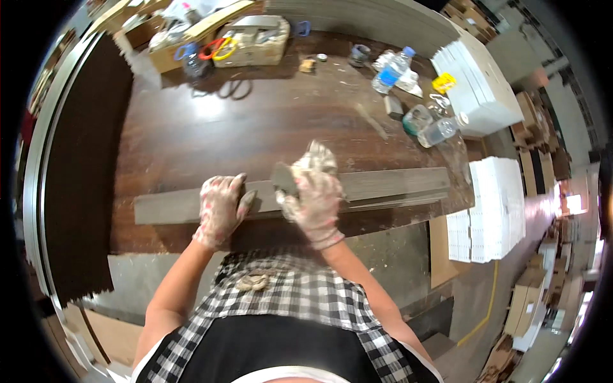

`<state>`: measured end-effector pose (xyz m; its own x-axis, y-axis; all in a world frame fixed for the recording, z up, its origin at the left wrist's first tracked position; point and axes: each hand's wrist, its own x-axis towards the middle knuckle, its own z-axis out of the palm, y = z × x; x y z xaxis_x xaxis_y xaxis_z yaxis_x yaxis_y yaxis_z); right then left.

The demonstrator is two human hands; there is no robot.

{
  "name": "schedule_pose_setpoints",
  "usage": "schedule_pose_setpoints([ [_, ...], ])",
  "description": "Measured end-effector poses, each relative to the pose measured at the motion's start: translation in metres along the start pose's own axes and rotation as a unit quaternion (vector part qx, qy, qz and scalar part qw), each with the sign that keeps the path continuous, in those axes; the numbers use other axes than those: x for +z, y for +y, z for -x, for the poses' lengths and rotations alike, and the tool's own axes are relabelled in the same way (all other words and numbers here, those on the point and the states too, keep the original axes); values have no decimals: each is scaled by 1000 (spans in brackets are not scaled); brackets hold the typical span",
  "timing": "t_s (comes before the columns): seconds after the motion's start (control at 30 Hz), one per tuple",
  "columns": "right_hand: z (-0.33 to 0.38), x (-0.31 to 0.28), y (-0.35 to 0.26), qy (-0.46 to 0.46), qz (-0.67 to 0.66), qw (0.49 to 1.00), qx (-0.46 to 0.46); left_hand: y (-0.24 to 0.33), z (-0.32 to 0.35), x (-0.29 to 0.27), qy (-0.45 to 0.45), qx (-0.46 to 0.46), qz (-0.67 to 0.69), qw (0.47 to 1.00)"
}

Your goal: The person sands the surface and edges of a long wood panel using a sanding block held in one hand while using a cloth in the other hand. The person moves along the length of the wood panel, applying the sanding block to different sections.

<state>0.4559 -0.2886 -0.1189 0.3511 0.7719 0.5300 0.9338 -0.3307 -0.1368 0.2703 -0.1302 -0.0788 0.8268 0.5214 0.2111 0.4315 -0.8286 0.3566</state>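
Long grey boards (pixel 389 180) lie across the near side of the brown table, stacked or side by side at their right end. My left hand (pixel 219 207), in a pink-spotted whitish work glove, grips the board left of the middle, fingers toward its far edge and thumb apart. My right hand (pixel 317 201), gloved alike and slightly blurred, is closed around a crumpled whitish cloth (pixel 317 157) above the boards. Beside its thumb is a flat grey blade-like piece (pixel 284 179); its exact kind is unclear.
Water bottles (pixel 393 70), a grey block (pixel 393 106) and white stacks (pixel 476 83) stand at the far right. Scissors (pixel 223 50) rest by a box (pixel 258 45) at the back. Tall dark panels (pixel 80 166) flank the table's left side; white stacked pieces (pixel 488 210) stand right.
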Motion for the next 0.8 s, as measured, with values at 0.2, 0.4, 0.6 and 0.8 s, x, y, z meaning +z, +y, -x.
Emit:
schedule_pose_setpoints([
  [0.2,25,-58,225,62,32,980,188,0,1,2,26,-19,7,999],
  [0.4,44,-99,383,105,100,950,277,3,-9,8,25,2,-5,1000],
  [0.6,-11,-84,193,-40,25,999,7,3,4,-5,-41,63,-18,997],
  [0.8,45,-126,374,100,88,949,286,-1,-12,1,-74,99,-23,992],
])
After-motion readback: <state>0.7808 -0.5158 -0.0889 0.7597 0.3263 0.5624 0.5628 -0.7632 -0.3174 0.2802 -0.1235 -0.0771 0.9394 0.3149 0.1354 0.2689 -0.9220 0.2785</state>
